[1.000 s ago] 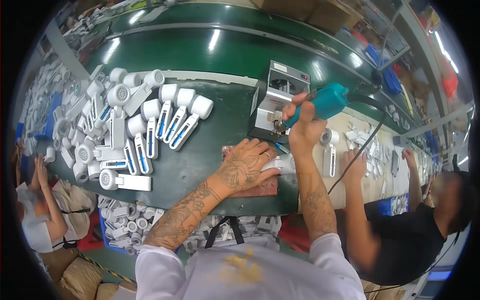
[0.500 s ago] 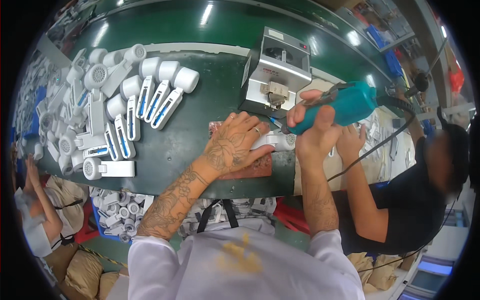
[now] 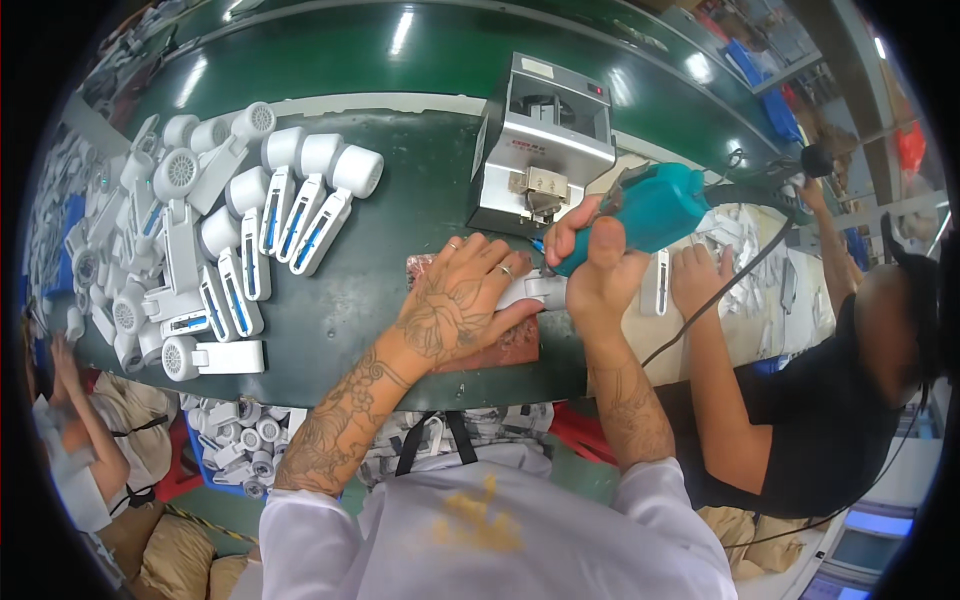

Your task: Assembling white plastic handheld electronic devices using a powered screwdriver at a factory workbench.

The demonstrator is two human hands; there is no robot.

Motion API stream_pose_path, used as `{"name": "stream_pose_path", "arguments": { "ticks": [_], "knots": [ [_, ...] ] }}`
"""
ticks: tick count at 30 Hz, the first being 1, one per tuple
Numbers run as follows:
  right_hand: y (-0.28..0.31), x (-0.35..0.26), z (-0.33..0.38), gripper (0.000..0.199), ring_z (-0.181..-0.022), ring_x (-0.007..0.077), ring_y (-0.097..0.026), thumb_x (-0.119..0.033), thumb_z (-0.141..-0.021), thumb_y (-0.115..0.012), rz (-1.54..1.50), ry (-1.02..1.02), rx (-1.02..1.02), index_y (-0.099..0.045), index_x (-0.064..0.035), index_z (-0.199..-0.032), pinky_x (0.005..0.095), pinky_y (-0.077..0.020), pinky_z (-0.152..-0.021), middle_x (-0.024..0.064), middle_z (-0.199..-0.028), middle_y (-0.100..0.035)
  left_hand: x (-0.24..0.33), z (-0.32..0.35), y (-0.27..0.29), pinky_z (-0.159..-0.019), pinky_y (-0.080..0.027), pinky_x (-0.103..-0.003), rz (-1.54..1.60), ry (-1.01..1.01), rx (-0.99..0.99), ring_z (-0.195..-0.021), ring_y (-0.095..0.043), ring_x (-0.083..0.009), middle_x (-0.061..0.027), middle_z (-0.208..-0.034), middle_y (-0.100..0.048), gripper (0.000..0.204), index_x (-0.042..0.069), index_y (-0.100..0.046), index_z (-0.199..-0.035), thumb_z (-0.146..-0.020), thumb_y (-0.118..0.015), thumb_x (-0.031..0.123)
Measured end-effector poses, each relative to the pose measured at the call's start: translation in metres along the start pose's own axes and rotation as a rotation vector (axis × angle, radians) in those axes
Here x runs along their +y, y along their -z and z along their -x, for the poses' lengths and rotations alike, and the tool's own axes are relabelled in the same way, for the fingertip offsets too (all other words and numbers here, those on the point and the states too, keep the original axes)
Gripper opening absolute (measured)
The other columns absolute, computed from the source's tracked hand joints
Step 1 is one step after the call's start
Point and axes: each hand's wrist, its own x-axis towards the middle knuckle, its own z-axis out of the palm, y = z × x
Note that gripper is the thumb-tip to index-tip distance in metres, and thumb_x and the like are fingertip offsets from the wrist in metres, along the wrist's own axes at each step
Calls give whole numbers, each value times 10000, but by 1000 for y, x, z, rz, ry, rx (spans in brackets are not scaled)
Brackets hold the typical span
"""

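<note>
My left hand (image 3: 462,290) presses a white handheld fan (image 3: 540,288) down onto a reddish pad (image 3: 500,355), its fingers covering much of the fan's body. In my right hand (image 3: 605,265) is a teal electric screwdriver (image 3: 660,208), held tilted with its front end toward my left hand. The fan's round head is partly hidden behind my right hand. Just above the fan, the tip of the screwdriver shows near a small blue piece. Whether the bit touches the fan, I cannot tell.
A grey metal machine (image 3: 545,150) stands beyond my hands. Many white fans (image 3: 180,250) lie at the left, several with open slots showing blue inside. A blue crate (image 3: 240,480) of fan parts sits below the table edge. At right, a co-worker's arm (image 3: 715,370) reaches beside mine, near a black cable (image 3: 720,300).
My right hand has brought the screwdriver leftward and closer to the fan, now covering more of its round head. My left hand stays on the fan. The whole view has shifted slightly.
</note>
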Motion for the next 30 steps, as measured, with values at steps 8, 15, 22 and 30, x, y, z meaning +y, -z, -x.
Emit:
{"name": "stream_pose_path", "arguments": {
  "ticks": [8, 15, 22, 30],
  "knots": [
    [3, 4, -2, 560, -586, 164, -505, -545, -936, -615, -71, -27, 18, -514, 5, -936, 303, -437, -547, 73, -677, -506, 5, -5, 7, -909, -428, -439, -39, 12, -13, -1014, -532, -288, -96, -1038, -572, 409, 53, -601, -1124, -925, -599, 411],
    [-8, -12, -35, 624, -621, 172, -545, -569, -925, -612, -7, 124, 28, -547, 34, -1072, 302, -450, -570, 59, -711, -531, 6, 0, 9, -899, -439, -451, 9, 4, 24, -1003, -544, -315, -118, -1034, -577, 390, 58, -614, -1163, -923, -609, 365],
    [-15, 11, -47, 537, -616, 181, -532, -529, -925, -643, -86, 190, -25, -513, -8, -963, 317, -464, -579, 65, -702, -532, 6, 4, 6, -962, -429, -463, 54, 24, 6, -1057, -549, -330, -149, -1092, -602, 354, 17, -629, -1103, -944, -560, 325],
    [-16, -14, -31, 492, -586, 162, -520, -469, -965, -611, 31, 50, 25, -549, 18, -993, 306, -451, -552, 64, -677, -525, -1, 5, 2, -945, -443, -484, 55, 20, 35, -1067, -544, -361, -167, -1095, -588, 333, 14, -617, -1104, -919, -604, 290]
  ]
}}
